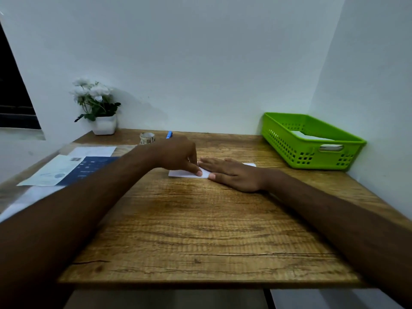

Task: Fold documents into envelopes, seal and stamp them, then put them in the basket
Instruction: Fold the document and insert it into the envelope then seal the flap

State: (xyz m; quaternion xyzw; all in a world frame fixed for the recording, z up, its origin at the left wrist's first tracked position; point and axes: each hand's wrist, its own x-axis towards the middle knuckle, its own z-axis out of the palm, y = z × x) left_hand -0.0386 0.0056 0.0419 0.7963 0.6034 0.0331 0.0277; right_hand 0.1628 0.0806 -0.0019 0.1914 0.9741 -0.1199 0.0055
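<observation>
While the right grip (231,175), fingers flat, pins the white rectangular paper envelope (182,174) against sliding | left grip (178,157) pinches its edge, probably pressing the seal | envelope well left of the green perforated plastic basket (312,142)

- You are facing a wooden desk (200,230), its grain running side to side.
- A pale back wall (200,63) is rising behind it and meeting a side wall (367,85) at the right corner.
- A dark window (13,97) is showing at your far left.
- A white flower pot (104,125) is standing at the desk's far-left corner.
- Dim, even light is falling, and pale floor (167,299) is showing below the near edge.
</observation>
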